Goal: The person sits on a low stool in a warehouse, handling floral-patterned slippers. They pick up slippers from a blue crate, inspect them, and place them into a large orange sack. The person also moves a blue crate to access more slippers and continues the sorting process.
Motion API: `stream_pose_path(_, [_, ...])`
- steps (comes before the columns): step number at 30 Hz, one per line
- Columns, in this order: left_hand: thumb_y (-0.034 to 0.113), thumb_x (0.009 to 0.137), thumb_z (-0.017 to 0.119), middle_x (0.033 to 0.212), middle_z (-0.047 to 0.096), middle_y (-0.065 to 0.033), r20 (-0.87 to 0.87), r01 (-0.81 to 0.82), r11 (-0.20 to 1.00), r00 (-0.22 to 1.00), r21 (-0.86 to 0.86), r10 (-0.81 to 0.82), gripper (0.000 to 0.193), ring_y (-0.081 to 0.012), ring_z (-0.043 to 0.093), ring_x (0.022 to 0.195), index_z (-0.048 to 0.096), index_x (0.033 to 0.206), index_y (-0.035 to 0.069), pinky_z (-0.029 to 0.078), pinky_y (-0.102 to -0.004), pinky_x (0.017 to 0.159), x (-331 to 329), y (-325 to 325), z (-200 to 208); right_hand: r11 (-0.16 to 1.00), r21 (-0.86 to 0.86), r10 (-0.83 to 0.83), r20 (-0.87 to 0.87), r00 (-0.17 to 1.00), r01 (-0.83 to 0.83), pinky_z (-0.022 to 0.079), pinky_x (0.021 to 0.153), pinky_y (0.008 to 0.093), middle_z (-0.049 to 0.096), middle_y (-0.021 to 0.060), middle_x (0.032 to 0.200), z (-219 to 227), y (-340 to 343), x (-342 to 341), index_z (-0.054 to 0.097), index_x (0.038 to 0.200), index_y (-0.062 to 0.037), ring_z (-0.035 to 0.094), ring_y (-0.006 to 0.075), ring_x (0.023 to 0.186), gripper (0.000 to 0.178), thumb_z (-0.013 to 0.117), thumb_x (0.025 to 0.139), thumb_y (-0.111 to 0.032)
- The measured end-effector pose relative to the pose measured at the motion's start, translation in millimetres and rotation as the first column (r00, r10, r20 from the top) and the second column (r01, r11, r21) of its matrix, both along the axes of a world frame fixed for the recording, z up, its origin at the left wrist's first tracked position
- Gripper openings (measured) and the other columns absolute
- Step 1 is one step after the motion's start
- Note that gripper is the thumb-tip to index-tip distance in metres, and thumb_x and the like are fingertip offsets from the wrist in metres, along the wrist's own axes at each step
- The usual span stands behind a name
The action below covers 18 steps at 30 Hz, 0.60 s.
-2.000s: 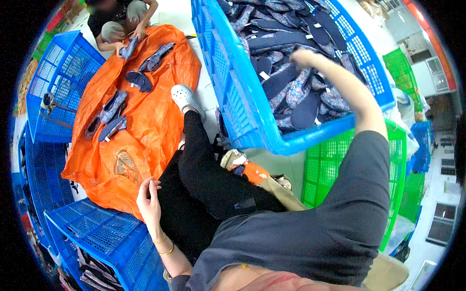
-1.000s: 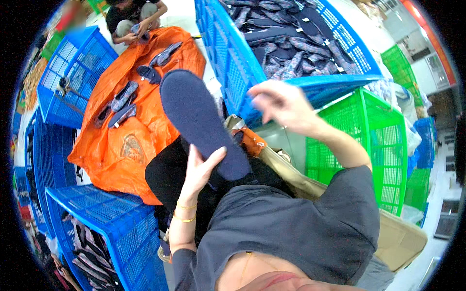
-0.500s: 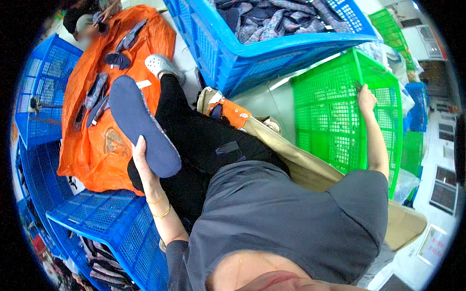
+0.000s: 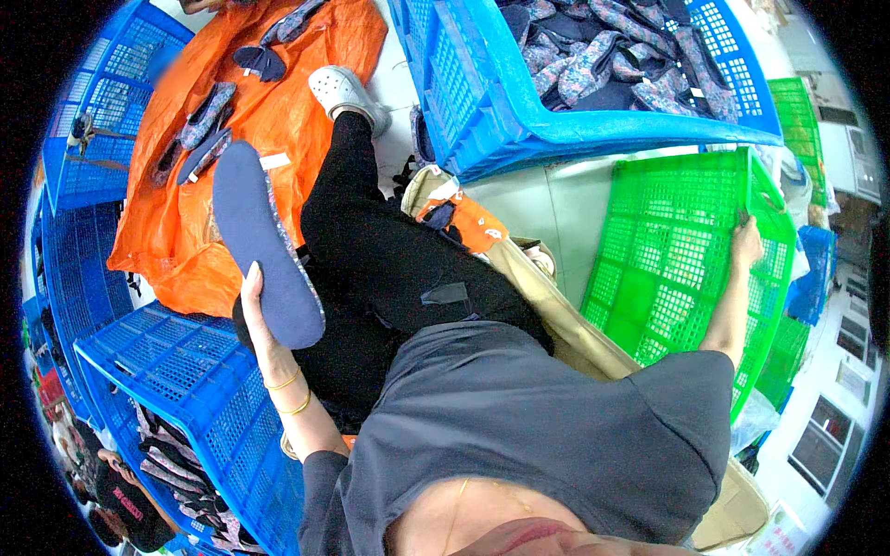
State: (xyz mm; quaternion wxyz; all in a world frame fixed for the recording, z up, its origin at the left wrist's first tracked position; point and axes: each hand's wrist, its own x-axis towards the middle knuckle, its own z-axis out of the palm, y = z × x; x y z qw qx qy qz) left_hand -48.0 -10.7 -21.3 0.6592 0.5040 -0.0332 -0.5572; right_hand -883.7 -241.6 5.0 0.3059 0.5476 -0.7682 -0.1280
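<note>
I see my left hand (image 4: 258, 320) with fingers (image 4: 250, 278) clasped behind the dark blue shoe sole (image 4: 264, 246), while my right hand (image 4: 744, 246) grips the green crate (image 4: 686, 269) rim.

Dark grey short-sleeved shirt, black trousers, a white clog and two thin gold bangles.

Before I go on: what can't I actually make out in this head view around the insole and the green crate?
- Left hand: its fingers lie behind the dark blue insole, so the grip is hidden.
- Right hand: small, near the rim, on the green crate; finger positions unclear.
- Blue crate of patterned pieces: cut off by the top edge.
- Lower blue crates: contents darkened by the fisheye rim.
</note>
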Motion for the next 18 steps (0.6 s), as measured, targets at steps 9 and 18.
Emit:
stream_pose_path(9, [0.034,0.094,0.052,0.092,0.066,-0.0154,0.099,-0.16,0.987,0.983,0.021,0.157,0.042,-0.0221,0.065,0.07,0.055,0.11,-0.004,0.056,-0.0306,0.065,28,11,-18,0.999,-0.033,-0.003,-0.103,0.995,0.0,0.05,0.07,0.0485,0.066,0.0122,0.094,1,-52,-46,0.06,0.11,-0.0166,0.064,0.0334,0.089,0.033,0.056,0.088,-0.041])
stream_pose_path(18, [0.032,0.086,0.062,0.094,0.066,-0.0111,0.247,-0.086,0.991,0.967,0.105,0.057,0.041,-0.0195,0.065,0.079,0.059,0.111,0.0,0.053,-0.0291,0.072,64,-68,-2,0.551,-0.747,0.831,0.454,0.321,-0.372,0.044,0.078,0.0346,0.066,0.0062,0.09,84,-76,256,0.063,0.101,-0.0004,0.057,0.019,0.083,0.03,0.041,0.101,-0.02])
